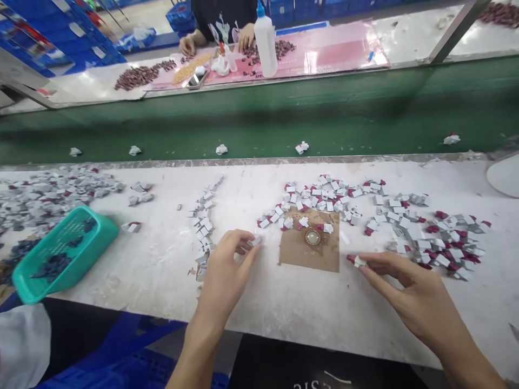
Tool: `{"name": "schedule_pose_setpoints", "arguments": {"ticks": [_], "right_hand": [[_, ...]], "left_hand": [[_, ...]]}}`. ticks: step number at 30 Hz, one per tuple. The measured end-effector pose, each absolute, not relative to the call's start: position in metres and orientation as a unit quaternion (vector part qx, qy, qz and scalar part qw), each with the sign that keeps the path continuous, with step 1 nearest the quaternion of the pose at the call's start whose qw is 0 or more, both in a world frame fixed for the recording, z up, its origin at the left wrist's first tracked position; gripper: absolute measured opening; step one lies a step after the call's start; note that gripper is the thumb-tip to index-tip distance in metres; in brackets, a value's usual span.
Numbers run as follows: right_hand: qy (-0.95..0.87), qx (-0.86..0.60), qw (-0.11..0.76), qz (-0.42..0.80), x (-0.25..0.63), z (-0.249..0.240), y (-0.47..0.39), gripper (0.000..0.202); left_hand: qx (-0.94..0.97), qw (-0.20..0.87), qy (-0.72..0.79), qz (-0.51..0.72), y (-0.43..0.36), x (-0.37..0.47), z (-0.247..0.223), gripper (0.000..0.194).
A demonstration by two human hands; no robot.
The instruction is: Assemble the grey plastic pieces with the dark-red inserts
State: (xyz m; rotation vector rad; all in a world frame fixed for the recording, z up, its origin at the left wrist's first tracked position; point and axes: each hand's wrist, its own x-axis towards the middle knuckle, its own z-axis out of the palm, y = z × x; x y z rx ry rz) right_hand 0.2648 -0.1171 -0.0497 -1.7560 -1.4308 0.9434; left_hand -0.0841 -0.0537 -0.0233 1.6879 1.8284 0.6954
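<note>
My left hand pinches a small grey plastic piece between thumb and fingers, just above the table. In the fingertips of my right hand is a small white-and-maroon plastic part. Between the hands lies a square of brown cardboard with a small round dish on it. White-and-maroon parts are heaped behind and partly over the cardboard. A row of loose grey pieces runs behind my left hand. More white-and-maroon parts lie beyond my right hand.
A green basket with dark blue pieces stands at left, before a pile of grey parts. A green conveyor belt carries several spaced parts. Across it, another person's hands work near a white bottle.
</note>
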Motion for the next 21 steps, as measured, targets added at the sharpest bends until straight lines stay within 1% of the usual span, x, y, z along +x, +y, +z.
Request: {"name": "schedule_pose_setpoints", "arguments": {"ticks": [3, 5, 9, 11, 15, 21], "right_hand": [[-0.537, -0.663, 0.377, 0.361, 0.246, -0.042, -0.107, 0.020], [-0.538, -0.642, 0.406, 0.366, 0.233, -0.037, -0.096, 0.015], [-0.567, -0.594, 0.435, 0.370, 0.212, -0.029, -0.076, 0.012], [-0.590, -0.582, 0.433, 0.355, 0.205, -0.029, -0.072, 0.014], [-0.640, -0.572, 0.406, 0.314, 0.201, -0.032, -0.069, 0.017], [-0.663, -0.565, 0.384, 0.307, 0.200, -0.027, -0.067, 0.018]], "left_hand": [[0.625, 0.312, 0.671, 0.249, -0.063, -0.074, -0.029, 0.009], [0.630, 0.312, 0.669, 0.240, -0.066, -0.070, -0.034, 0.006], [0.651, 0.230, 0.681, 0.243, -0.069, -0.068, -0.042, 0.007], [0.657, 0.214, 0.682, 0.238, -0.069, -0.070, -0.043, 0.010], [0.657, 0.244, 0.677, 0.225, -0.067, -0.071, -0.042, 0.016], [0.611, 0.309, 0.680, 0.262, -0.061, -0.055, -0.031, 0.011]]}}
